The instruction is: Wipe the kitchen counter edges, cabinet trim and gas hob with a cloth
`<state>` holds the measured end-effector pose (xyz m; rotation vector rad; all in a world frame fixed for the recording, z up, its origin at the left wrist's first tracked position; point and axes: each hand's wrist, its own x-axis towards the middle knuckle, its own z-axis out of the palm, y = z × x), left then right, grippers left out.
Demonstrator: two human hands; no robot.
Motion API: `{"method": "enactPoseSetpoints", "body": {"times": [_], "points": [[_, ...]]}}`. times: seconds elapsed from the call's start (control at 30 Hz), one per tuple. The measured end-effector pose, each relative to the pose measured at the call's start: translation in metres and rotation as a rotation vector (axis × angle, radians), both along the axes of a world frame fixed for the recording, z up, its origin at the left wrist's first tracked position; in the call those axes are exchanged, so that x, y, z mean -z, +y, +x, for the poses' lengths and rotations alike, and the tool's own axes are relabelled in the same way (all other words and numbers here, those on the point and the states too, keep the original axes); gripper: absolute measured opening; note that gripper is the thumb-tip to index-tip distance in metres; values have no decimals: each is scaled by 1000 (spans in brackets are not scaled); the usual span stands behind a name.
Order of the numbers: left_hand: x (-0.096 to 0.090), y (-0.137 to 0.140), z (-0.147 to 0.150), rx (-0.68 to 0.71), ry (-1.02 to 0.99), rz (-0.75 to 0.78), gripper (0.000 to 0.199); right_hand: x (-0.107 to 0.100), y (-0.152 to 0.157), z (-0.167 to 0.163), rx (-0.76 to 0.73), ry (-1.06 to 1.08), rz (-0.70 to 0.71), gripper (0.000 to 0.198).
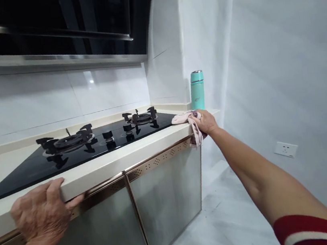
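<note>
My left hand [44, 212] grips the front edge of the pale countertop [105, 163], its fingers on top and the thumb hooked underneath. Near the counter's right end, my right hand [207, 122] holds a light pink cloth [183, 117]. Part of the cloth lies on the top by the cooktop's corner, and part hangs over the front edge. A black glass gas cooktop [26, 172] with two burners and two knobs is set into the counter between my hands. Just behind my right hand stands an upright turquoise flask [197, 93].
A black range hood [48, 37] overhangs the cooktop. Below the counter are glass-fronted cabinet doors [167, 191] with a perforated metal strip. A grey marbled wall [272, 70] with a power socket [286, 149] rises on the right, above a pale floor [226, 219].
</note>
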<state>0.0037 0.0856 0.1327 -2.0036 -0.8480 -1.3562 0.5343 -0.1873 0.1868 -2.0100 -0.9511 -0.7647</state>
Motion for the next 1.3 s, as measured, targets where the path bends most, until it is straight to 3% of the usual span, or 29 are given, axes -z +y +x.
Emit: {"method": "enactPoseSetpoints", "body": {"times": [0.13, 0.3, 0.47, 0.6, 0.7, 0.8, 0.97, 1.1, 1.2, 1.3], "points": [[3, 4, 4, -5, 11, 69, 63, 5, 22, -34, 73, 28, 121, 36], [2, -2, 7, -9, 23, 75, 60, 27, 85, -144, 62, -110, 255, 36], [-3, -11, 4, -46, 78, 103, 53, 27, 133, -264, -188, -205, 30, 43], [-6, -13, 1, -74, 95, 119, 46, 19, 145, -304, -383, -353, -42, 52], [-9, -16, -2, -75, 120, 105, 45, 15, 139, -294, -509, -480, -81, 53], [-11, -22, -4, -28, 117, 36, 46, 15, 121, -249, -550, -482, -82, 49], [-12, -29, -1, -23, 105, -11, 46, 16, 65, -118, -243, -180, 16, 34], [-9, -31, 4, -66, 96, -38, 46, -1, 21, -38, -69, 22, -42, 31], [-8, -34, 6, -44, 96, -70, 47, -13, 15, -31, 7, 59, -64, 38], [-8, -37, 7, -28, 102, -96, 47, -13, 35, -71, 9, 31, -88, 37]]}}
